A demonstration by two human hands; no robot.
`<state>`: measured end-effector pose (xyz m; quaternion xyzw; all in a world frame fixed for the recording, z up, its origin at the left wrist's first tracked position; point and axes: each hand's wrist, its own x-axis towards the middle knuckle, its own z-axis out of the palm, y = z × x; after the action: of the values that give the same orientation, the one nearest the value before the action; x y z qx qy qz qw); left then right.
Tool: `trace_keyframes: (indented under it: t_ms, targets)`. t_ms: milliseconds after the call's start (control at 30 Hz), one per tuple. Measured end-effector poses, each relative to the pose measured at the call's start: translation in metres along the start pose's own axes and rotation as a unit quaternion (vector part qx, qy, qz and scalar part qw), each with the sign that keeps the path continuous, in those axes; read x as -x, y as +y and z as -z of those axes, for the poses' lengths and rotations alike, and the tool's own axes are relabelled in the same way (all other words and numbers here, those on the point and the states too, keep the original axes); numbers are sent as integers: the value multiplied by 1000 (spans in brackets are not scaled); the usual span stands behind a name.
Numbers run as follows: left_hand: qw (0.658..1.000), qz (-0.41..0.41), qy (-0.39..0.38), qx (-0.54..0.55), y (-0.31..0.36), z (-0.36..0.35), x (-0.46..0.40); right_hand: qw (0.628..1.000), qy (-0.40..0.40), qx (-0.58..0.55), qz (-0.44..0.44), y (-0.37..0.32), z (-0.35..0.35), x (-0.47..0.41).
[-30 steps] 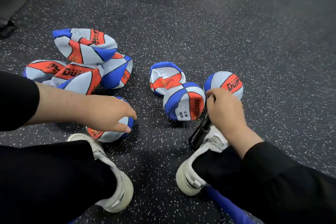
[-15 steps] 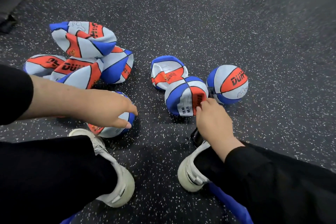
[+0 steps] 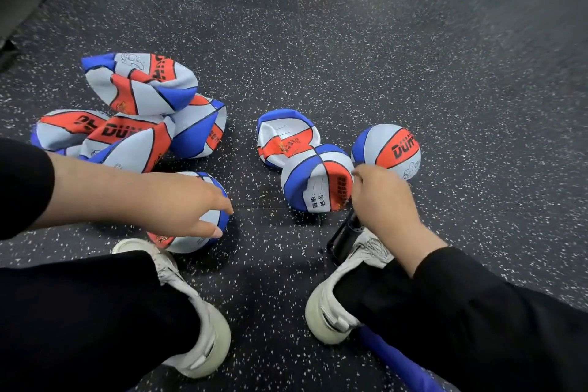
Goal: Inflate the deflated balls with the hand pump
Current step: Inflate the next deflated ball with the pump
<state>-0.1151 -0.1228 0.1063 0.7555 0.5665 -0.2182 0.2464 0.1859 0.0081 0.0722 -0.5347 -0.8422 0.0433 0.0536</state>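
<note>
Pumping: our right hand (image 3: pixel 383 197) grips the black plastic hand pump (image 3: pixel 345 237)
Steadying: our left hand (image 3: pixel 187 204) rests spread on a half-filled ball (image 3: pixel 203 240)
Done: we judge one round blue-orange-white ball (image 3: pixel 386 149)
Left: crumpled flat balls (image 3: pixel 140 86)

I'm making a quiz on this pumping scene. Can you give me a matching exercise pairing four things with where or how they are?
Things:
1. left hand
2. right hand
3. round ball
4. crumpled balls

States:
A. heaped at far left on the floor
B. rests on a ball beside the left shoe
C. full, far right of the balls
D. grips the black pump

Pairs: 1-B, 2-D, 3-C, 4-A
</note>
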Motion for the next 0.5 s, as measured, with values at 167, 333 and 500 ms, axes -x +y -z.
trace_keyframes:
  t_ms: [167, 333, 500]
  targets:
    - [1000, 0, 8, -3, 2, 4, 1, 1000, 24, 6, 6, 2, 29, -9]
    - [1000, 7, 9, 6, -4, 2, -2, 998, 48, -26, -23, 3, 2, 5]
    - [1000, 8, -2, -1, -1, 1, -5, 1000, 9, -11, 7, 4, -50, 24]
